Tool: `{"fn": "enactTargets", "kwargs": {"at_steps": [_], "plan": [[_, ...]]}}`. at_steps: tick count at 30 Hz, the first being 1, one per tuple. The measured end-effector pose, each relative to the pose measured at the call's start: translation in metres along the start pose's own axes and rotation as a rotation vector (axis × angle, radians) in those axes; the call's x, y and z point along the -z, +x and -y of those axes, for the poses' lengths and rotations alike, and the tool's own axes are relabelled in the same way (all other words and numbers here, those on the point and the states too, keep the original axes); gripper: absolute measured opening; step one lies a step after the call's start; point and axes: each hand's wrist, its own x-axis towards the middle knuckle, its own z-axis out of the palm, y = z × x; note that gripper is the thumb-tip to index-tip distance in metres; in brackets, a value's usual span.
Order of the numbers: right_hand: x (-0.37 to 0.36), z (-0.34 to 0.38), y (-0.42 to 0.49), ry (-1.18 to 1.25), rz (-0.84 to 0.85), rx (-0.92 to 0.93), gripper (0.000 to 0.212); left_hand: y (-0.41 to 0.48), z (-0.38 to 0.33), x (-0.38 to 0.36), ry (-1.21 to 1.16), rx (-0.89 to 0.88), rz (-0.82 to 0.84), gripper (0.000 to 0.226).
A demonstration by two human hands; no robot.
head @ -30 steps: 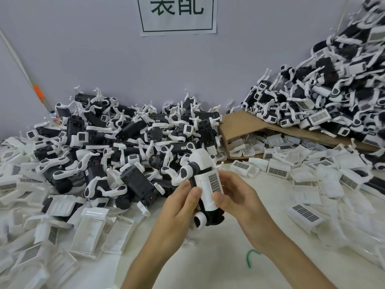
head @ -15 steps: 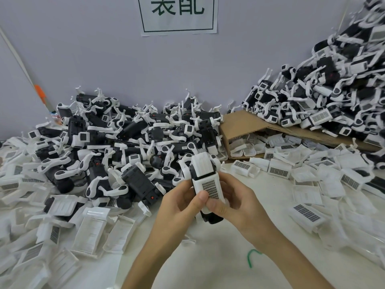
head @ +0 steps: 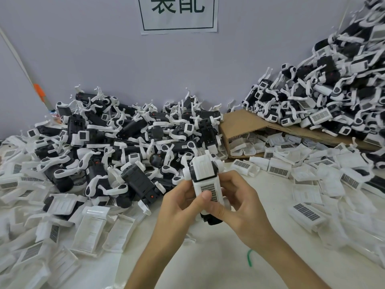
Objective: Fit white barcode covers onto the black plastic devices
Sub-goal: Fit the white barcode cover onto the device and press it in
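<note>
At the centre I hold one black plastic device (head: 211,219) upright with a white barcode cover (head: 205,176) lying over its front. My left hand (head: 181,207) grips the device's left side from below. My right hand (head: 239,207) wraps round the right side, its thumb pressing on the cover's barcode patch. Only the device's black lower end shows under my fingers. A pile of black devices with white clips (head: 129,142) lies behind on the left.
Loose white covers (head: 91,230) litter the table at left and at right (head: 306,213). A cardboard flap (head: 245,122) slopes at back right, under a tall heap of devices (head: 333,101). A green scrap (head: 249,257) lies near my right wrist. A paper sign (head: 179,15) hangs on the wall.
The device has been turned from tilted to upright and its cover faces me squarely. My right thumb has slid onto the barcode patch. Both hands keep their grip.
</note>
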Motion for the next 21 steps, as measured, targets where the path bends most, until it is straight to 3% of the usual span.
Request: {"fn": "enactTargets", "kwargs": {"at_steps": [13, 17, 21], "plan": [[0.001, 0.003, -0.002, -0.148, 0.001, 0.058, 0.039, -0.003, 0.0, -0.004, -0.017, -0.005, 0.002, 0.027], [0.006, 0.006, -0.001, -0.135, 0.085, 0.031, 0.043, -0.001, 0.002, -0.001, -0.011, 0.013, -0.054, 0.045], [0.01, 0.006, -0.001, -0.043, -0.035, 0.034, 0.042, -0.002, 0.003, -0.002, 0.001, 0.001, -0.042, 0.039]]}}
